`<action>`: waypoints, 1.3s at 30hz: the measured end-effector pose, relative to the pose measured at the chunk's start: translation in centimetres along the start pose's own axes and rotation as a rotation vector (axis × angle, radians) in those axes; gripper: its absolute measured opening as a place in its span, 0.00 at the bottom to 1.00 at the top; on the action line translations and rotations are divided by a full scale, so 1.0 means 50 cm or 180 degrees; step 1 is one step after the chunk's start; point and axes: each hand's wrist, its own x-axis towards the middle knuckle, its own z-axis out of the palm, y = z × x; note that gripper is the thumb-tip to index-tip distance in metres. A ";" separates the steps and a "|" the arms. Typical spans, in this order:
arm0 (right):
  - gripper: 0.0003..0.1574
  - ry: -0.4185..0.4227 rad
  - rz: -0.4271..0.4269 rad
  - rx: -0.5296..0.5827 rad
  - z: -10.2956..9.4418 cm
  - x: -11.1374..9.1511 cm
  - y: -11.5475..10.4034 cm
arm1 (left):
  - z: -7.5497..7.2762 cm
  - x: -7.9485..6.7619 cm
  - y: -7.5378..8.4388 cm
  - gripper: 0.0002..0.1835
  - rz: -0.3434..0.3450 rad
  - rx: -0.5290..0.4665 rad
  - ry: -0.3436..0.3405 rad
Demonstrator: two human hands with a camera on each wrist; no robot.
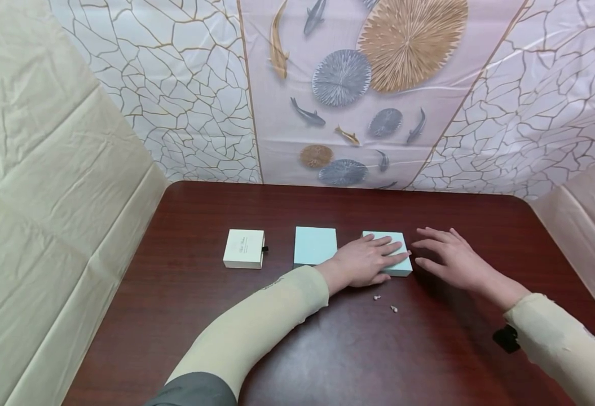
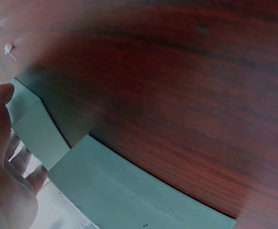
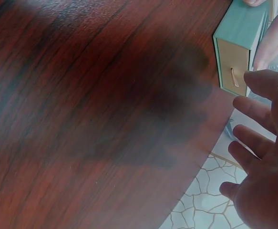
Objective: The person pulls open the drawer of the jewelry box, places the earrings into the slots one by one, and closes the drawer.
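Observation:
My left hand [image 1: 368, 260] rests across the top of the right-hand pale turquoise drawer box [image 1: 401, 269], its fingers spread. In the left wrist view the thumb lies along the box's near side [image 2: 26, 102]. My right hand [image 1: 449, 256] hovers at the right of that box with loosely spread fingers and holds nothing. In the right wrist view the box's cream drawer front [image 3: 233, 64] faces this hand, with a small ribbon pull [image 3: 234, 77] close to a fingertip. Two small stud earrings [image 1: 377, 297] [image 1: 394, 309] lie on the table in front of the box.
A second turquoise box [image 1: 315, 245] stands left of the first, partly behind my left wrist. Farther left is a cream box [image 1: 244, 248] with printed text and a black pull tab [image 1: 265, 248]. The dark wooden table [image 1: 216, 327] ends at a patterned cloth backdrop [image 1: 201, 101].

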 end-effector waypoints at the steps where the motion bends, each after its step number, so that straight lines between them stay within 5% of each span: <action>1: 0.22 0.0005 -0.0002 0.0029 0.001 0.003 0.001 | 0.000 -0.001 0.000 0.36 0.0004 0.0022 0.0016; 23: 0.03 -0.0133 0.0098 0.0225 0.027 0.045 0.006 | 0.008 -0.005 -0.004 0.35 0.0031 0.0049 0.0132; 39: 0.09 -0.0102 0.0070 0.0108 0.042 0.054 0.011 | 0.006 -0.003 -0.005 0.35 0.0033 0.0113 0.0048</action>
